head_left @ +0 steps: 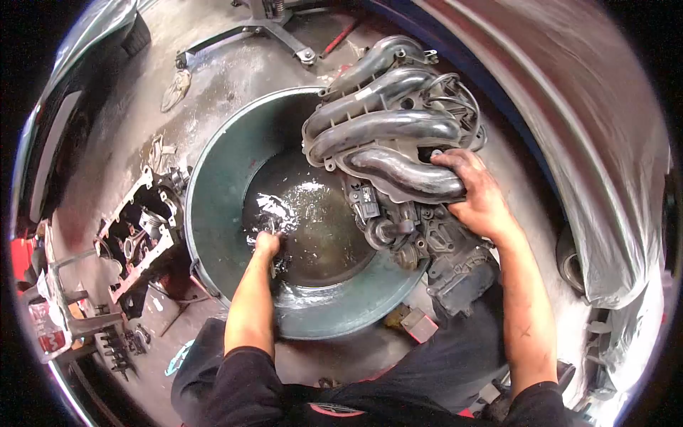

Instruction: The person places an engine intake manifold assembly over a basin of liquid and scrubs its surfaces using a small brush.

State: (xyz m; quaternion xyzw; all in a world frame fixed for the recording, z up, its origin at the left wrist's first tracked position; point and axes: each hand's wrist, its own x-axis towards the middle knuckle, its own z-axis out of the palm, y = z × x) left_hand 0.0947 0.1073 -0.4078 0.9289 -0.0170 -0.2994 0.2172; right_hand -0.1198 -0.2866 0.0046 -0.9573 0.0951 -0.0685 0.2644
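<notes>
the right hand [478,188] is gripping a dark intake manifold [398,128], its fingers closing around the right end of the nearest curved runner. the left hand [267,244] is reaching down into dark liquid [324,228]; its fingers are apparently lying below the glinting surface, so whether they are open, closed or holding something cannot be told. the manifold is leaning over the right side of a green tub [217,213], covering part of its opening, while the liquid is pooling at the tub's bottom. to the left, a metal engine casting [146,231] is lying on the floor [206,71] beside the tub. at the far side, a wheeled stand [245,35] is standing near a red bar [340,38]. to the right, grey sheeting [562,135] is hanging in folds.
</notes>
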